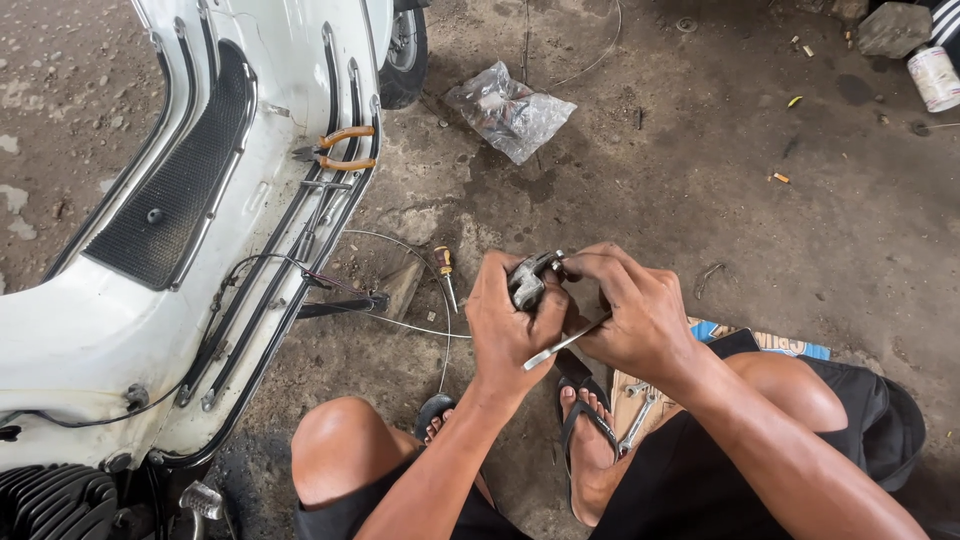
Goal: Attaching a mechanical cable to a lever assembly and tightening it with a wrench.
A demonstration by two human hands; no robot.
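My left hand (505,325) is closed around a small grey metal lever part (530,280) held above the concrete floor. My right hand (630,310) grips a thin silver wrench (562,345) whose far end meets the metal part, and its fingers also touch the part's top. Both hands sit close together over my bare knees and my feet in dark sandals. A thin steel cable (415,325) runs along the ground from the scooter toward my hands.
A white scooter body (130,300) with a black rubber floor mat stands at left; orange-handled pliers (335,150) lie on its footboard. A yellow-handled screwdriver (446,272), a clear plastic bag (510,110), spanners on cardboard (640,420) and a white can (935,78) lie around.
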